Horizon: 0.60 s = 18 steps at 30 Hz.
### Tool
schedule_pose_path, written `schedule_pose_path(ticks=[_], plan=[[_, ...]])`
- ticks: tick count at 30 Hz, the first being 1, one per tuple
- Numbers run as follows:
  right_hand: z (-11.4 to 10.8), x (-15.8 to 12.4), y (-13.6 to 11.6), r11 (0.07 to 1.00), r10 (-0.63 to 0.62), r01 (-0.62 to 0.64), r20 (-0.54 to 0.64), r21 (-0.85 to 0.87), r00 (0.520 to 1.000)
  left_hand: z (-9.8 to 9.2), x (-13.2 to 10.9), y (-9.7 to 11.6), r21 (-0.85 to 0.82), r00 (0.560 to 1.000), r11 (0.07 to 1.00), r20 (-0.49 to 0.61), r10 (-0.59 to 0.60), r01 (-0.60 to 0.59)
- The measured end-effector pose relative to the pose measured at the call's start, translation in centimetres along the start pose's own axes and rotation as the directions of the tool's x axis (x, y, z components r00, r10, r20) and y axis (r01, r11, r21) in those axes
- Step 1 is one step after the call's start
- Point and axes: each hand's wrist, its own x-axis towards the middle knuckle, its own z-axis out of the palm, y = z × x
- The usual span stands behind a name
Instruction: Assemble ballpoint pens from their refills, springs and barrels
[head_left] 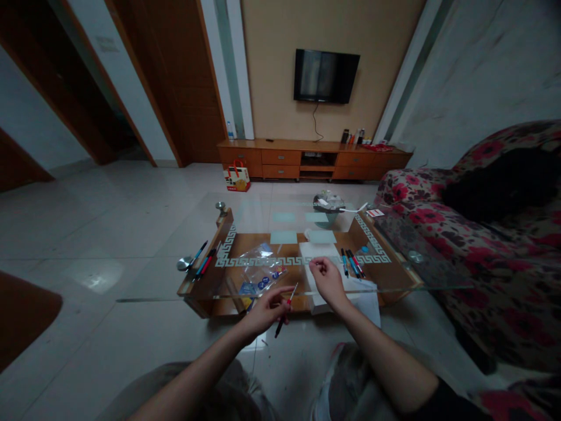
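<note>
Over the near edge of the glass table, my left hand grips a pen with a dark barrel and a red section. A thin pale tip sticks out of the pen's upper end. To its right, my right hand is raised with thumb and fingers pinched together; anything between them is too small to make out. Several blue, red and black pens lie right of that hand. Another group of pens rests at the table's left side. A clear plastic bag with blue labels lies between.
White paper shows at the table's near right. Toward the back is a bowl with a plastic bag in it. A flowered sofa stands on the right. Farther off are a gift bag, a low cabinet and a television.
</note>
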Motion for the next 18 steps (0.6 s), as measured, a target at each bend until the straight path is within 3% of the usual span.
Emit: schedule_pose_path(ticks=[3,7,18], plan=[[-1.4,0.7,0.0,0.986,-0.103,0.089,-0.094,-0.14,0.99,0.1,-0.1,0.1,-0.004,1.0,1.0,0.0,0.002,-0.002],[-2.8,1.0,0.6,0.902,-0.244,0.217,-0.025,-0.374,0.969,0.2,-0.2,0.4,-0.002,1.0,1.0,-0.003,-0.001,0.001],[-2.5,0.2,1.5,0.825,-0.157,0.183,0.094,-0.535,0.983,0.4,-0.4,0.9,-0.011,1.0,1.0,-0.009,-0.015,0.015]])
